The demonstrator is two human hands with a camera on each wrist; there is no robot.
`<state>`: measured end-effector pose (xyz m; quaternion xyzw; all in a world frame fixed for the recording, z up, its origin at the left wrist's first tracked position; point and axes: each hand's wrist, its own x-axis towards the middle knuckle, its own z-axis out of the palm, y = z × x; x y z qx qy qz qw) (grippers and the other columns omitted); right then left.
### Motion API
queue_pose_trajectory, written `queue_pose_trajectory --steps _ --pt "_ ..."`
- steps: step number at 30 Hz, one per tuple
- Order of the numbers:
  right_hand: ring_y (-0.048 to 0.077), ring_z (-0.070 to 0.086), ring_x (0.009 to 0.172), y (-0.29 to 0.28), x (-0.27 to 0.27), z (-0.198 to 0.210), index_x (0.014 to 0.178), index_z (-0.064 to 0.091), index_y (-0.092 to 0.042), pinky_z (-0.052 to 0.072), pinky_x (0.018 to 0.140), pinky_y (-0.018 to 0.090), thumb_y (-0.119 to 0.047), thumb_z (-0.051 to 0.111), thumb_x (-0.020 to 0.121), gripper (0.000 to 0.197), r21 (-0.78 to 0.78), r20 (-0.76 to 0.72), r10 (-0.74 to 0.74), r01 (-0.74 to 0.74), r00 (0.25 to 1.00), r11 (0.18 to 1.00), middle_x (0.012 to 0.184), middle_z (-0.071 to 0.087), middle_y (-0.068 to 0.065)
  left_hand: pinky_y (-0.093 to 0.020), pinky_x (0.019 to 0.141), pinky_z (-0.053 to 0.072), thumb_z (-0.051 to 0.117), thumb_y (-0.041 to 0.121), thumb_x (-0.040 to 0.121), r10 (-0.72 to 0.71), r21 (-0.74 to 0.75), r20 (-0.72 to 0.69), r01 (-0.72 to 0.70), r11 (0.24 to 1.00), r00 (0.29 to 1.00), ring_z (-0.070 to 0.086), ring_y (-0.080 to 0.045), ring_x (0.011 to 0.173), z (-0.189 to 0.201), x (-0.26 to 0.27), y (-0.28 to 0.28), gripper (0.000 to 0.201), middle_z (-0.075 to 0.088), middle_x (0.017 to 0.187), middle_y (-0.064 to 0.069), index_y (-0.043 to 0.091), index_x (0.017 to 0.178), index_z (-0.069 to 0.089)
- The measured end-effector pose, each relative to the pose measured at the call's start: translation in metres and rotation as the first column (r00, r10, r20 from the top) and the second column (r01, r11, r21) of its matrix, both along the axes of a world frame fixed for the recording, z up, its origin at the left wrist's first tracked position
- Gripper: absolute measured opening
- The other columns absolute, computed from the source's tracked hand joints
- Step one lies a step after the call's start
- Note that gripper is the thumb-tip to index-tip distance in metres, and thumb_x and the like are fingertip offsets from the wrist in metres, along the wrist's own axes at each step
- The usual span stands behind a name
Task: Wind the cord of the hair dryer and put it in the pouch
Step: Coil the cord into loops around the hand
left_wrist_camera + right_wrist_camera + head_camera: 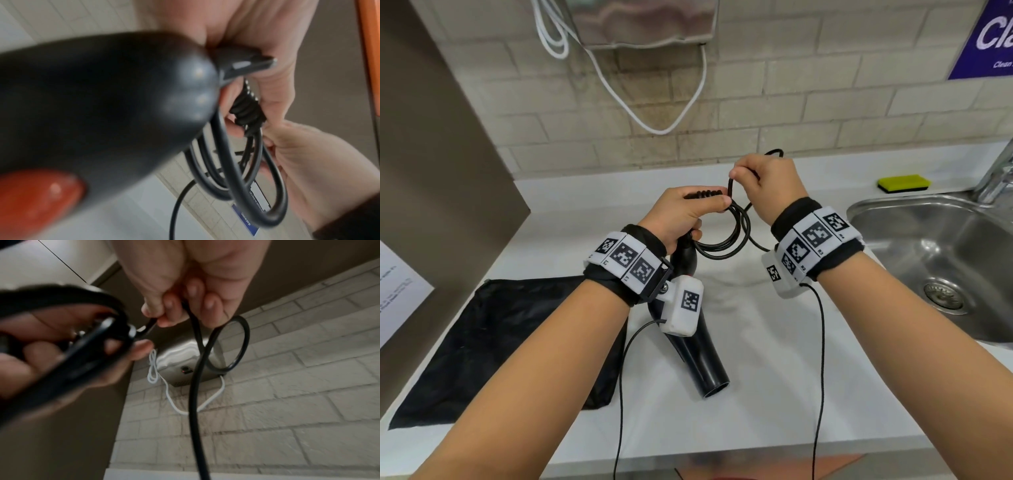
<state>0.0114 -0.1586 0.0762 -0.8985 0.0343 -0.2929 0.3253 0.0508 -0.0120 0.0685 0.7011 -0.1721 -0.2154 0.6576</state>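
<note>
My left hand (709,205) grips the handle end of the black hair dryer (702,359) together with several coiled loops of its black cord (722,240). The dryer's body slopes down toward the white counter (774,359), nozzle toward me. Close to the right, my right hand (739,178) pinches a further stretch of cord just above the coil. In the left wrist view the handle (102,105) with its red switch (37,199) fills the frame, the loops (236,170) hanging beside it. From the right hand (170,311) the cord (195,386) runs down. The black pouch (500,342) lies flat on the counter at left.
A steel sink (893,219) with a faucet (996,178) is set into the counter at right. A yellow sponge (904,183) lies behind it. On the brick wall hangs a steel unit (647,20) with a white cable (654,126) looping below. A paper sheet (397,291) is at far left.
</note>
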Motion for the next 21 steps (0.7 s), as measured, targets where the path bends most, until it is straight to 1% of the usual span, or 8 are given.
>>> queue_pose_trajectory --steps 5,9,11,13,16,18,20,21 --pt "0.014 0.049 0.071 0.016 -0.001 0.008 0.094 0.066 -0.003 0.033 0.064 0.019 -0.018 0.05 0.093 0.022 -0.014 0.048 0.02 -0.019 0.999 1.0 0.073 0.056 0.001 -0.019 0.041 0.03 0.071 0.01 0.079 0.011 0.014 0.031 -0.011 1.0 0.999 0.03 -0.008 0.043 0.0 -0.001 0.0 0.016 0.063 0.081 0.0 0.019 0.093 0.069" --pt "0.017 0.054 0.072 0.021 -0.001 0.008 0.091 0.066 -0.001 0.044 0.069 0.027 -0.016 0.052 0.091 0.02 0.039 0.088 0.051 -0.055 0.995 0.998 0.073 0.058 0.004 -0.022 0.044 0.031 0.07 0.008 0.079 -0.007 0.024 0.043 0.006 1.0 0.999 0.029 -0.009 0.046 0.001 -0.001 0.001 0.016 0.065 0.081 0.002 0.023 0.087 0.07" --pt "0.017 0.054 0.071 0.021 -0.001 0.007 0.088 0.066 0.0 0.043 0.067 0.026 -0.015 0.053 0.09 0.02 0.061 0.126 0.064 -0.072 0.99 0.996 0.071 0.058 0.004 -0.021 0.043 0.031 0.069 0.008 0.08 0.005 -0.006 0.042 -0.005 1.0 0.999 0.029 -0.009 0.044 0.0 -0.001 0.001 0.015 0.067 0.081 0.002 0.022 0.086 0.07" --pt "0.016 0.052 0.067 0.019 -0.003 0.004 0.086 0.066 0.0 0.04 0.062 0.021 -0.015 0.054 0.09 0.02 0.059 0.168 0.06 -0.071 0.984 0.996 0.068 0.057 0.002 -0.021 0.042 0.031 0.067 0.008 0.081 0.031 -0.044 0.031 -0.03 0.999 0.999 0.029 -0.01 0.044 -0.002 -0.001 0.0 0.013 0.068 0.079 0.0 0.019 0.086 0.07" --pt "0.016 0.053 0.068 0.013 -0.006 -0.002 0.088 0.067 -0.002 0.042 0.065 0.023 -0.016 0.052 0.091 0.02 0.072 0.187 0.045 -0.059 0.981 0.996 0.07 0.056 -0.002 -0.019 0.04 0.031 0.067 0.011 0.083 0.057 -0.071 0.013 -0.056 0.996 0.998 0.029 -0.01 0.043 -0.003 0.0 -0.002 0.006 0.068 0.068 0.002 0.015 0.084 0.07" --pt "0.012 0.053 0.067 0.008 -0.007 -0.006 0.092 0.067 -0.003 0.042 0.065 0.017 -0.015 0.05 0.09 0.021 0.09 0.198 0.043 -0.061 0.979 0.994 0.073 0.057 -0.003 -0.019 0.04 0.031 0.068 0.012 0.082 0.071 -0.072 0.015 -0.07 0.995 0.997 0.029 -0.009 0.041 -0.004 0.0 -0.004 0.004 0.068 0.064 0.004 0.015 0.083 0.07" --pt "-0.001 0.052 0.061 0.004 -0.008 -0.01 0.096 0.067 -0.004 0.036 0.061 0.005 -0.012 0.048 0.089 0.021 0.112 0.189 0.044 -0.066 0.981 0.992 0.074 0.056 -0.007 -0.019 0.04 0.03 0.068 0.012 0.082 0.078 -0.074 0.028 -0.075 0.994 0.997 0.029 -0.009 0.04 -0.004 0.0 -0.006 0.004 0.067 0.066 0.002 0.015 0.083 0.07" --pt "-0.006 0.052 0.058 0.001 -0.008 -0.012 0.099 0.066 -0.004 0.036 0.059 0.004 -0.007 0.048 0.089 0.021 0.131 0.182 0.046 -0.07 0.982 0.989 0.077 0.056 -0.006 -0.019 0.04 0.03 0.068 0.011 0.081 0.079 -0.076 0.031 -0.076 0.994 0.996 0.029 -0.009 0.039 -0.004 -0.001 -0.007 0.005 0.068 0.067 0.001 0.016 0.083 0.07"
